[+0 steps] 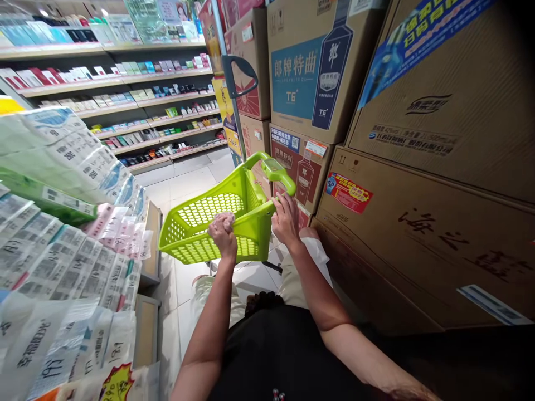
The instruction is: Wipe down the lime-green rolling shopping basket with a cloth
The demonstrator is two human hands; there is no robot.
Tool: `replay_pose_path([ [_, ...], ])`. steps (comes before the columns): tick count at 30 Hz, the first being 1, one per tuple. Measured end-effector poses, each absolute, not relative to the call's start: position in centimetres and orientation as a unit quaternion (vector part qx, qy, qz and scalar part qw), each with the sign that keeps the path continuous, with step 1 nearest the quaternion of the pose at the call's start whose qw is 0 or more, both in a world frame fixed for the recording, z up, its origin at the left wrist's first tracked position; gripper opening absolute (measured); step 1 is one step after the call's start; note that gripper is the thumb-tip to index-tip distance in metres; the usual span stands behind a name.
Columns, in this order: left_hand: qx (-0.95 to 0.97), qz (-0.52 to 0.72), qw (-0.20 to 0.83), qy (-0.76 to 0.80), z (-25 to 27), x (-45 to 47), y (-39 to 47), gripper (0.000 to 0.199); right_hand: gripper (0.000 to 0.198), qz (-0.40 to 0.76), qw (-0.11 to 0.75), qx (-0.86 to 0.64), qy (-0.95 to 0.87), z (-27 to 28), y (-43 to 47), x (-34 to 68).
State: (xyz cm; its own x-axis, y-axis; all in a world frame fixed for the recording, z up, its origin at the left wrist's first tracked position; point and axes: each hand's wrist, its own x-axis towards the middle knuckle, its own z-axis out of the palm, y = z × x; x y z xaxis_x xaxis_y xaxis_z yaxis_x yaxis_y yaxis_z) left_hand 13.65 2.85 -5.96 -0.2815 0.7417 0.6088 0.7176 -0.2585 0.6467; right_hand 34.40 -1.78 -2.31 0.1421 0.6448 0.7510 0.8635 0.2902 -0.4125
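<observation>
A lime-green plastic shopping basket (196, 214) with a perforated wall and a curved green handle (273, 167) hangs in front of me above the tiled floor. My left hand (223, 233) presses a pinkish cloth (224, 218) against the basket's near rim. My right hand (285, 217) grips the rim at the basket's right corner, just below the handle. The inside of the basket that shows holds nothing.
Stacked cardboard cartons (434, 167) wall off the right side. Wrapped tissue packs (62, 223) pile on low shelving at the left. Shelves of small boxed goods (125, 94) line the back. A narrow tiled aisle (184, 184) runs ahead. A grey trolley handle (240, 78) stands by the cartons.
</observation>
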Motion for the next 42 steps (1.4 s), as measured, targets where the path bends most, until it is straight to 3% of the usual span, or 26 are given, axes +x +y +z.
replay_pose_path([
  [6, 0.688, 0.505, 0.037, 0.519, -4.8, 18.9, 2.3, 0.027, 0.054, -0.107, 0.457, -0.566, -0.678, -0.4, -0.4, 33.5],
  [13, 0.588, 0.492, 0.03, 0.641, -5.1, 13.7, 2.7, 0.028, 0.051, -0.101, 0.454, -0.551, -0.693, 1.3, -0.1, 34.5],
  [20, 0.698, 0.508, 0.048, 0.503, -3.5, 21.7, 1.2, 0.033, 0.049, -0.116, 0.44, -0.551, -0.699, 1.3, -0.3, 35.1],
  [27, 0.604, 0.473, 0.023, 0.64, -5.5, 11.3, 1.4, 0.039, 0.046, -0.107, 0.441, -0.551, -0.7, 0.7, 0.0, 36.2],
  [35, 0.691, 0.491, 0.016, 0.53, -4.9, 19.1, 0.5, 0.045, 0.045, -0.129, 0.43, -0.559, -0.697, 0.5, -0.1, 36.6],
  [42, 0.548, 0.503, 0.011, 0.668, -7.0, 9.1, 0.8, 0.05, 0.044, -0.142, 0.433, -0.554, -0.697, -0.1, 0.1, 36.1],
])
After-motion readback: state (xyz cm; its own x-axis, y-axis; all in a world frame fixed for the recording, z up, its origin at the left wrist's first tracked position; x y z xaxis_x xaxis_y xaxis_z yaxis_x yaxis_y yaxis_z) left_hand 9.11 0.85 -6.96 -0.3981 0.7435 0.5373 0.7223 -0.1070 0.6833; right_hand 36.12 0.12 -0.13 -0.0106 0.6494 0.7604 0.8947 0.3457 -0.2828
